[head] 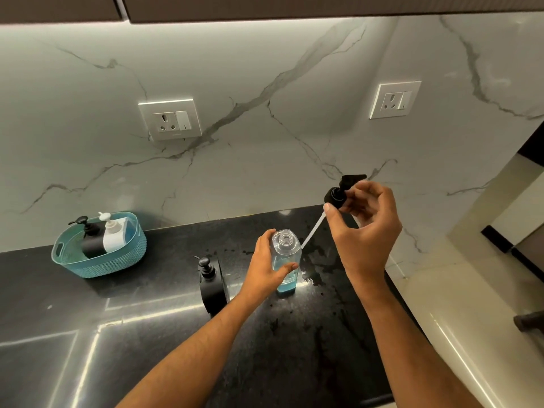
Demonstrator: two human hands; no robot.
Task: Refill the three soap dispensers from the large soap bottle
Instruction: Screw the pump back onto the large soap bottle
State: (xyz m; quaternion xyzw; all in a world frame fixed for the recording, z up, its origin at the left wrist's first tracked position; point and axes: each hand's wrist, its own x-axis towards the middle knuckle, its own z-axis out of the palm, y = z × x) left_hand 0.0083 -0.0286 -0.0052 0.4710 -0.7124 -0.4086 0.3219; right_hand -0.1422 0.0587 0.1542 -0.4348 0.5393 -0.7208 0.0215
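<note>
The left hand (266,265) grips the clear dispenser (285,260) upright on the desk (147,304), steadying its open neck for refilling. The right hand (363,228) pinches the removed pump (338,194) above and to the right, its tube clear of the neck.

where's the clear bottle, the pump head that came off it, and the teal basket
clear bottle (285,254): head view, upper body below the open neck
pump head (338,195): head view, black collar
teal basket (97,265): head view, front wall

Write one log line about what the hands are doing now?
left hand: holds clear dispenser | right hand: holds pump lifted out | dispenser: open
</note>
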